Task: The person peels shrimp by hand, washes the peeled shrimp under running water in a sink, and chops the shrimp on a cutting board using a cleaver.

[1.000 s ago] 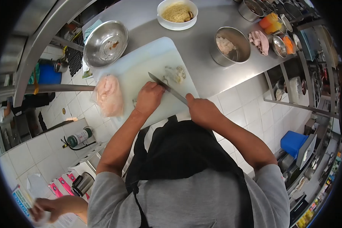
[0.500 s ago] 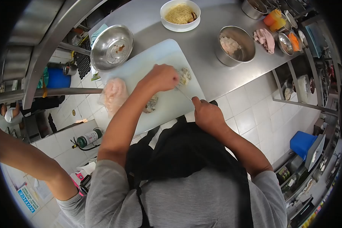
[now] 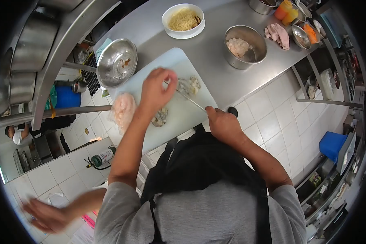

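A thin-bladed knife (image 3: 193, 102) is gripped in my right hand (image 3: 224, 125) near the board's right edge. Its blade points up and left, the tip reaching my left hand (image 3: 159, 90). My left hand is above the white cutting board (image 3: 179, 61), with its fingers curled towards the thumb; whatever may be between them is hidden. Just right of it, peeled-looking grey shrimp (image 3: 190, 86) lie on the board. More grey shrimp (image 3: 160, 117) sit below my left wrist. A clear plastic bag of pinkish pieces (image 3: 125, 109) rests at the board's left edge.
A perforated steel bowl (image 3: 117, 63) stands at upper left. Behind the board are a white bowl of noodles (image 3: 184, 20) and a steel pot (image 3: 256, 45) with pale pieces. A pink cloth (image 3: 277, 35) lies farther right. Another person's blurred hand (image 3: 49, 214) appears at lower left.
My left hand has moved left off the shrimp, its fingers turning into view and more of the knife blade showing. The other person's arm has swung down, and the view has shifted slightly.
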